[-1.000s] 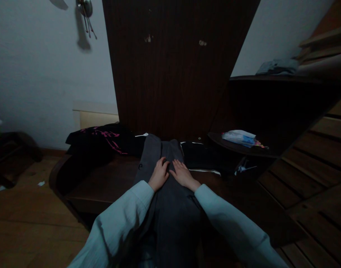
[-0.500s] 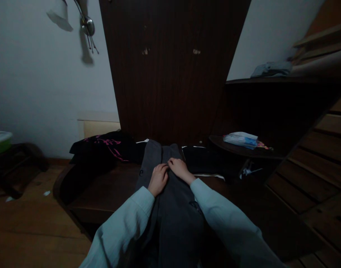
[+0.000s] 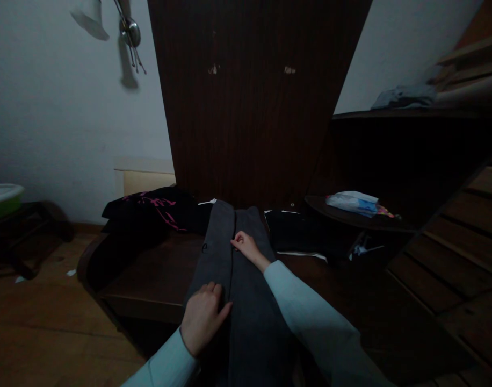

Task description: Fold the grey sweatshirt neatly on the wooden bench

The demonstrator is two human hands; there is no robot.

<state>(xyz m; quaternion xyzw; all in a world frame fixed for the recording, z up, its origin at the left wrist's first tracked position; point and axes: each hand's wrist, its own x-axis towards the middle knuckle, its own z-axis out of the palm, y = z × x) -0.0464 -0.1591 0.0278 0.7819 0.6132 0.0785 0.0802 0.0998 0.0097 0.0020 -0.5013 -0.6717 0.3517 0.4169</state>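
Grey trousers (image 3: pixel 246 285) lie lengthwise on a dark wooden table (image 3: pixel 157 269), legs side by side, running away from me. My left hand (image 3: pixel 203 317) rests flat on the near part of the left leg, fingers stretched out and open. My right hand (image 3: pixel 246 245) is farther up, its fingers pinched on the cloth at the seam between the two legs. Both arms wear pale blue sleeves.
A black garment with pink print (image 3: pixel 153 207) lies at the table's back left, another dark garment (image 3: pixel 298 231) at the back right. A round side shelf (image 3: pixel 351 215) holds a white and blue packet (image 3: pixel 354 202). A dark wardrobe (image 3: pixel 254 102) stands behind. A green basin (image 3: pixel 2 196) sits far left.
My left hand slid back toward me along the left trouser leg and now lies flat. My right hand stayed near the middle seam, moving slightly left.
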